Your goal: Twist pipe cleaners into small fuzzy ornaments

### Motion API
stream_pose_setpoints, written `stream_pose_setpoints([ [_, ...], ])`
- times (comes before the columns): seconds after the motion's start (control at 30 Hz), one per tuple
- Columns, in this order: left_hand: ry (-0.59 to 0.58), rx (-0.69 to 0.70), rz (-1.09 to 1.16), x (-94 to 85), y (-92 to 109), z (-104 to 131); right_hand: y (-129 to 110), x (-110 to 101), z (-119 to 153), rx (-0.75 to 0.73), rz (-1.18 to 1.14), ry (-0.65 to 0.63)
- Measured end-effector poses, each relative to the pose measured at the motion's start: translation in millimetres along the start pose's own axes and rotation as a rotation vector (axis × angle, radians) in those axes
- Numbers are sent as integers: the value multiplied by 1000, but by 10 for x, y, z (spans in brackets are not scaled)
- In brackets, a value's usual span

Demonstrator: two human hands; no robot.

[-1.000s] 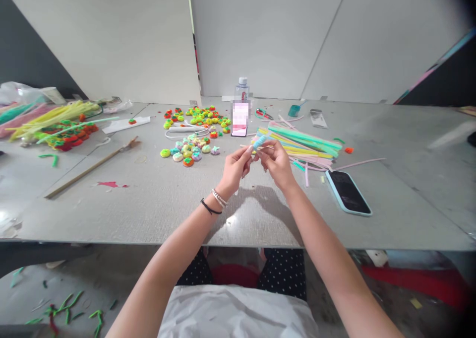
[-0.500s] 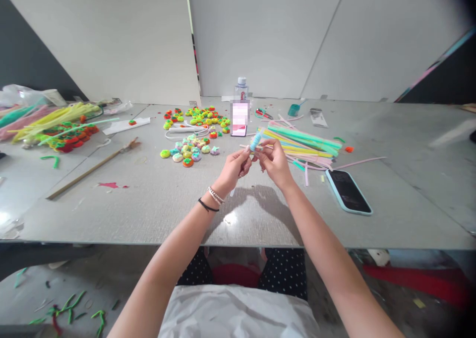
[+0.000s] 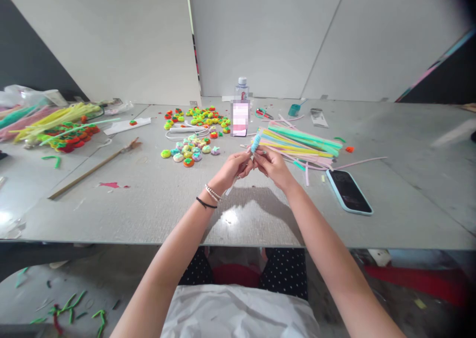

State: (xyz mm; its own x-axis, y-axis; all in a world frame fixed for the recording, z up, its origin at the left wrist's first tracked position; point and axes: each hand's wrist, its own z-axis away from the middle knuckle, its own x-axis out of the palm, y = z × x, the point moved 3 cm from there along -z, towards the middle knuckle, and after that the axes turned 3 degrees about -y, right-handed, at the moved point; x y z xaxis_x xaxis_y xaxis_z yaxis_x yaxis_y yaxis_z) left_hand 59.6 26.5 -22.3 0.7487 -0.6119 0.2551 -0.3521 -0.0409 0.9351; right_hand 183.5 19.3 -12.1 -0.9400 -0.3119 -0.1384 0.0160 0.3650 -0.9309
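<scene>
A light blue coiled pipe cleaner (image 3: 256, 142) stands up between my two hands, above the middle of the table. My left hand (image 3: 236, 169) is closed at its lower end, and a thin pale strip hangs out below that palm. The fingers of my right hand (image 3: 273, 165) pinch the coil's base from the other side. Fingertips hide the lowest part of the coil. Just behind my right hand lies a bundle of pastel pipe cleaners (image 3: 301, 144). Small fuzzy flower-like pieces (image 3: 191, 148) sit to the left of my hands.
A lit phone (image 3: 239, 119) leans against a bottle (image 3: 242, 82) at the back. Another phone (image 3: 349, 191) lies at right. Yellow-green and orange pieces (image 3: 208, 114) sit behind a white cable. A wooden stick (image 3: 89, 174) and more pipe cleaners (image 3: 63, 117) are at left.
My hands have come slightly closer together around the blue coil. The coil stands a little more upright, and my left wrist has shifted slightly left.
</scene>
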Motion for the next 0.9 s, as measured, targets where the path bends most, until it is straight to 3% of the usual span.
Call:
stream_pose_setpoints([
  [0.23, 14, -47, -27, 8, 74, 23, 82, -41, -31, -10, -9, 59],
  [0.37, 119, -71, -167, -45, 87, 19, 85, -70, -38, -26, 35, 90],
  [0.5, 310, 176, -521, -79, 100, 17, 74, -73, -41, -32, 36, 117],
  [0.57, 347, 317, -736, -55, 117, 39, 82, -70, -43, -19, 22, 127],
  [0.7, 287, 400, -1021, -5, 146, 87, 110, -85, -49, -17, -5, 157],
  [0.9, 232, 359, -1122, -14, 131, 96, 143, -121, -57, -15, -12, 212],
])
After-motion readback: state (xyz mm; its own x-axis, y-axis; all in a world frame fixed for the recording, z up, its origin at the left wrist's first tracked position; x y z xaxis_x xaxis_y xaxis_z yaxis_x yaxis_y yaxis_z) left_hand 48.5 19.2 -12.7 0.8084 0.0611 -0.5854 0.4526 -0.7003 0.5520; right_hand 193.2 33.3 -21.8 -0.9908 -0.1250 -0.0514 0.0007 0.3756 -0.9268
